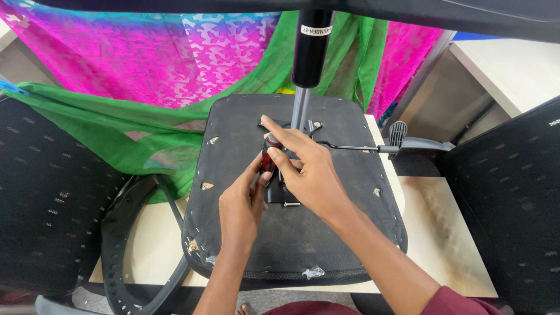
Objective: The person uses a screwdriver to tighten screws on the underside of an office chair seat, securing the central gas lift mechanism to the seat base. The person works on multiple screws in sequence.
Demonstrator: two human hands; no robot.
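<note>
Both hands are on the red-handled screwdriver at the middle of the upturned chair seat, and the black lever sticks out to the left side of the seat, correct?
Not quite. In the head view the black lever sticks out to the right side of the chair seat. Both the left hand and right hand do hold the red-handled screwdriver.

Upturned seat base (326, 233): black fabric, dotted with silver staples. Gas cylinder (311, 52): black, with a white label; its rod (300, 111) is grey. Screwdriver handle (268, 158): translucent red with black. Lever (373, 148): black rod, grey ribbed paddle. Surface (443, 233): pale cream, smudged brown at the right. Draped cloth (146, 58): bright magenta with a white broken-shape print and a turquoise upper edge. Second cloth (105, 125): plain green. Chair backs (41, 186) at both sides: black with small pale flecks. Sleeve (455, 303): maroon.
</note>
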